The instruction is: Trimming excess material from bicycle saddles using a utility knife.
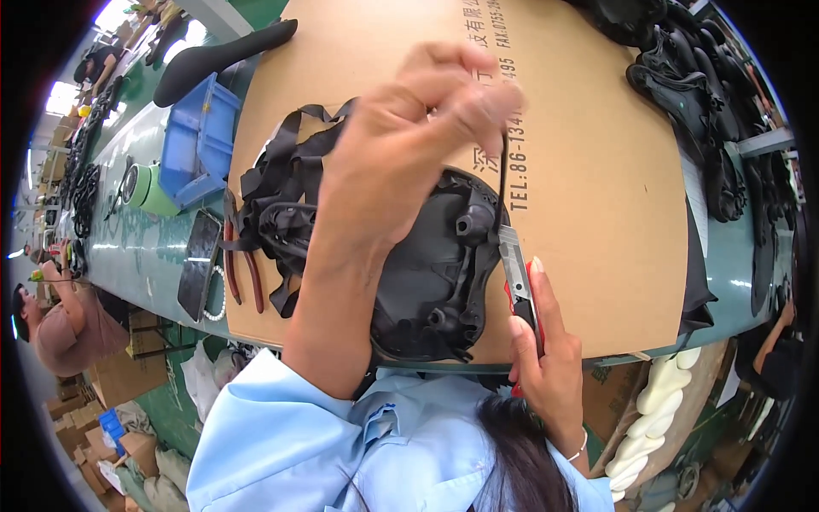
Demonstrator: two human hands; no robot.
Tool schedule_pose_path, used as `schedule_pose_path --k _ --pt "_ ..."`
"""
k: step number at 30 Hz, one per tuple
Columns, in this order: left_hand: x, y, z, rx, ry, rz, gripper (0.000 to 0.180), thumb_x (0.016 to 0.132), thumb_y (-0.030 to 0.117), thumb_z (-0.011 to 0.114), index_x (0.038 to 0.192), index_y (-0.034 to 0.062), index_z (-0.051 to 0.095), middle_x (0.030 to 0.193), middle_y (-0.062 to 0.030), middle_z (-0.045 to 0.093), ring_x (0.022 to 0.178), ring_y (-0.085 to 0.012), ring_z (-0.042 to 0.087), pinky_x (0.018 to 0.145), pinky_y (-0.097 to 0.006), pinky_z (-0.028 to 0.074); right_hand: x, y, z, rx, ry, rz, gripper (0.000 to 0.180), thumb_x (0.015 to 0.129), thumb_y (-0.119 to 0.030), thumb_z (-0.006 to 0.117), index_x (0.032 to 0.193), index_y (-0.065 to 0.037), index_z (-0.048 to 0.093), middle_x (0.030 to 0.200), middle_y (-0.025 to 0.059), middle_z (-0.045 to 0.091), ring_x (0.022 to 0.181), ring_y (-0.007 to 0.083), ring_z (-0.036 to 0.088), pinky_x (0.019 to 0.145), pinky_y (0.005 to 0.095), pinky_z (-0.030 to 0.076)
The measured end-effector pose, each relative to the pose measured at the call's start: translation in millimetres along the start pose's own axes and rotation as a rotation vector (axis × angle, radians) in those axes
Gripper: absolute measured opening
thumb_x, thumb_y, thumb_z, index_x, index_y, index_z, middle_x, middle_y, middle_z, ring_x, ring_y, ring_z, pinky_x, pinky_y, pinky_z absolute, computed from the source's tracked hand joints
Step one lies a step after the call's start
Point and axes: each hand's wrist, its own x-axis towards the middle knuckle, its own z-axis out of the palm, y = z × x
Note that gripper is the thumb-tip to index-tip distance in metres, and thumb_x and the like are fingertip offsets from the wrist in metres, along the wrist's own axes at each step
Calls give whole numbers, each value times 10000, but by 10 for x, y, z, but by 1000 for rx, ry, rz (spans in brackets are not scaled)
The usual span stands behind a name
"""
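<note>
The left hand (409, 145) is raised close to the camera above the worktop (145, 247), its fingertips pinched together on a thin black strip (503, 183) that runs down toward the black moulded saddle base (435, 273). That base lies underside up on a large sheet of brown cardboard (597, 171) spread over the worktop, its ribs and round bosses showing, its near end at the cardboard's front edge just ahead of the person's light blue shirt. The right hand (546, 350) is closed around a red-handled utility knife (518, 273), thumb along the top, the metal blade end resting against the right rim of the base. To the left of the base sits a tangle of black straps (277, 183), and beside them red-handled pliers (241, 260) and a dark flat phone (198, 264) with a string of white beads. Farther left are a blue plastic bin (200, 141) and a green roll of tape (149, 189). More black saddle parts (699, 94) are heaped at the upper right.
</note>
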Motion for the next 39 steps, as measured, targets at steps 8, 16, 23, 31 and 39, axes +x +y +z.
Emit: schedule_pose_path --k 8,16,23,31,39 --pt "-297 297 -1 1046 -467 -44 200 853 239 669 856 51 601 802 -20 580 739 -212 568 577 -379 446 -55 -142 -400 -500 -97 -187 558 859 -162 623 1398 -206 484 747 138 668 608 303 635 575 394 476" --pt "-345 -388 -179 1066 -251 717 181 586 164 729 581 75 572 662 -12 502 754 -229 481 748 -365 365 234 30 -472 -151 -295 18 513 862 -141 614 1365 -173 521 850 151 679 563 238 613 548 333 456" --pt "-328 -358 -141 1005 184 758 188 638 92 732 550 70 567 703 1 528 760 -207 464 728 -348 330 -550 33 -15 65 -7 107 538 914 -128 584 1421 -53 420 1145 182 658 665 225 667 655 298 515" --pt "-317 -384 -235 797 111 509 173 785 95 688 654 26 598 721 4 591 747 -165 513 758 -317 297 -310 105 -241 -49 154 -79 497 877 -74 604 1365 -76 510 1081 177 683 649 199 644 661 315 516" --pt "-281 -422 -204 466 342 395 191 844 95 601 683 -7 598 678 -73 589 602 -191 515 595 -305 364 -301 101 -63 -151 124 -204 517 875 -104 621 1377 -109 498 1106 198 658 664 286 673 636 341 511"
